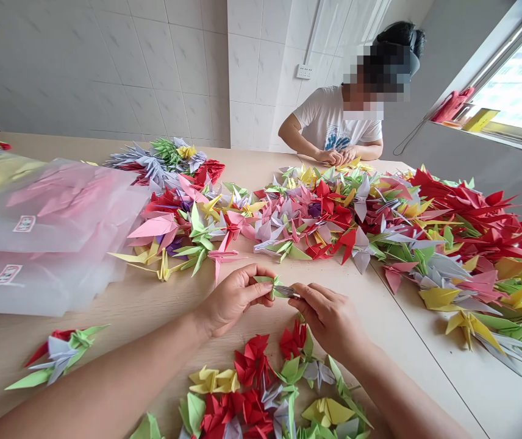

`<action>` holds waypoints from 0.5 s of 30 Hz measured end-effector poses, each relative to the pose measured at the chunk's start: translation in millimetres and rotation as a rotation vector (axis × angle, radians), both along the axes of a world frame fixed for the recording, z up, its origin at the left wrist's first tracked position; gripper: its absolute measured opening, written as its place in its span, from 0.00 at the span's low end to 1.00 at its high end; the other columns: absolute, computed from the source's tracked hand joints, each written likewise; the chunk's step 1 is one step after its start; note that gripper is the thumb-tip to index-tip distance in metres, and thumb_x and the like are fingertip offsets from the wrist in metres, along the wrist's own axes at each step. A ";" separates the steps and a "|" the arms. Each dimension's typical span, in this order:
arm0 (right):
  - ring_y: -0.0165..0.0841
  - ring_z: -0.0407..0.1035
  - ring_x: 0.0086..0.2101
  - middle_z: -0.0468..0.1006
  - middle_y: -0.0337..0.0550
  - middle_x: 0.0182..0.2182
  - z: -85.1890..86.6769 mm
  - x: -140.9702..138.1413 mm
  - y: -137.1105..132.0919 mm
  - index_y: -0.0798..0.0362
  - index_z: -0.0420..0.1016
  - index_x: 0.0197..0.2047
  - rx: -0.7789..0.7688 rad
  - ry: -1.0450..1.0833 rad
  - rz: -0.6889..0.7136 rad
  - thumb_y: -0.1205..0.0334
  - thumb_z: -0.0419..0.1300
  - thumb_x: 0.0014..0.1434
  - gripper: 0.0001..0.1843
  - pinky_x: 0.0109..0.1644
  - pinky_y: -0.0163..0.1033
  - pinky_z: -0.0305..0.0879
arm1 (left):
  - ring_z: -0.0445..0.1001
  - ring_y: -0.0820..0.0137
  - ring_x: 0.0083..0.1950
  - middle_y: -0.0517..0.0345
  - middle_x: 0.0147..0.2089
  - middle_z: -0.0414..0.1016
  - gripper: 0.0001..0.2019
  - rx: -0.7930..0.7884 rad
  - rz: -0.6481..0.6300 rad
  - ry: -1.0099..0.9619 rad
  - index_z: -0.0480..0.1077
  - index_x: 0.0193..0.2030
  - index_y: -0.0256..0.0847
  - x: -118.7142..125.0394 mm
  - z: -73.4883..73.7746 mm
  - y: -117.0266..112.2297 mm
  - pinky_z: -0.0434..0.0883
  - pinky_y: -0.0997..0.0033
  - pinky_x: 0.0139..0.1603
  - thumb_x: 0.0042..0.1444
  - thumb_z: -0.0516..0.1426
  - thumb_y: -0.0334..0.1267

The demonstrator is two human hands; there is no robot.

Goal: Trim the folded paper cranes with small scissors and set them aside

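Observation:
Between the thumb and fingers of my left hand (240, 299) is a small green folded paper crane (265, 280). My right hand (327, 314) pinches a narrow grey piece (285, 291) that meets the green paper; whether it is folded paper or a tool I cannot tell. Both hands are above the table, close together. Below them lies a cluster of paper cranes in red (254, 360), yellow (328, 412), green and grey. Left of my left forearm rests a small group of cranes (62, 353) in green, grey and red.
A long heap of coloured paper cranes (307, 213) crosses the table (151, 329), rising at the right into a red pile (475, 207). Clear plastic bags (73, 235) with labels and pink and yellow contents lie at left. Another person (334, 122) works across the table.

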State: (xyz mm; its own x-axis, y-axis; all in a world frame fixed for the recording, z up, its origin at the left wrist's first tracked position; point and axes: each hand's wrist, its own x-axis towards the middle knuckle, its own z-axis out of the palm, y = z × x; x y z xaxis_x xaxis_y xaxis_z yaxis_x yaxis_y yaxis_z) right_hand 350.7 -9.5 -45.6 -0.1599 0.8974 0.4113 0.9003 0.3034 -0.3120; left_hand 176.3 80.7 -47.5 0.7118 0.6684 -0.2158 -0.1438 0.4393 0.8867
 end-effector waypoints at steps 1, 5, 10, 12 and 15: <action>0.29 0.64 0.23 0.70 0.41 0.23 0.1 -0.1 0.1 0.55 0.70 0.39 0.006 -0.006 0.002 0.61 0.47 0.64 0.12 0.28 0.32 0.56 | 0.69 0.75 0.30 0.61 0.29 0.69 0.10 -0.002 0.004 0.003 0.68 0.38 0.37 0.1 0.0 -0.1 0.65 0.72 0.36 0.49 0.61 0.36; 0.29 0.64 0.23 0.70 0.41 0.23 0.2 -0.9 0.6 0.56 0.70 0.39 0.008 -0.012 0.004 0.61 0.47 0.65 0.12 0.28 0.32 0.56 | 0.69 0.75 0.30 0.61 0.30 0.69 0.10 0.003 0.006 0.009 0.67 0.38 0.37 0.2 0.3 -0.4 0.65 0.72 0.36 0.49 0.61 0.36; 0.29 0.64 0.23 0.70 0.42 0.23 0.5 -1.3 0.7 0.56 0.71 0.38 0.013 -0.017 0.008 0.61 0.48 0.64 0.13 0.28 0.32 0.56 | 0.70 0.75 0.31 0.61 0.30 0.69 0.10 0.011 -0.002 0.011 0.67 0.38 0.37 0.0 0.4 -0.8 0.65 0.72 0.36 0.50 0.60 0.36; 0.29 0.63 0.23 0.70 0.41 0.23 0.5 -1.1 0.6 0.57 0.71 0.38 0.014 -0.022 0.014 0.61 0.48 0.64 0.13 0.27 0.32 0.56 | 0.69 0.75 0.31 0.61 0.31 0.69 0.09 0.015 -0.003 0.013 0.67 0.38 0.37 0.1 0.6 -1.0 0.65 0.72 0.36 0.50 0.60 0.35; 0.29 0.63 0.23 0.69 0.41 0.23 -0.3 0.1 0.5 0.56 0.71 0.38 0.011 0.016 0.001 0.62 0.48 0.64 0.12 0.27 0.32 0.56 | 0.69 0.76 0.31 0.61 0.32 0.68 0.08 0.021 -0.001 0.001 0.66 0.38 0.37 0.3 1.0 -1.2 0.66 0.72 0.37 0.51 0.59 0.35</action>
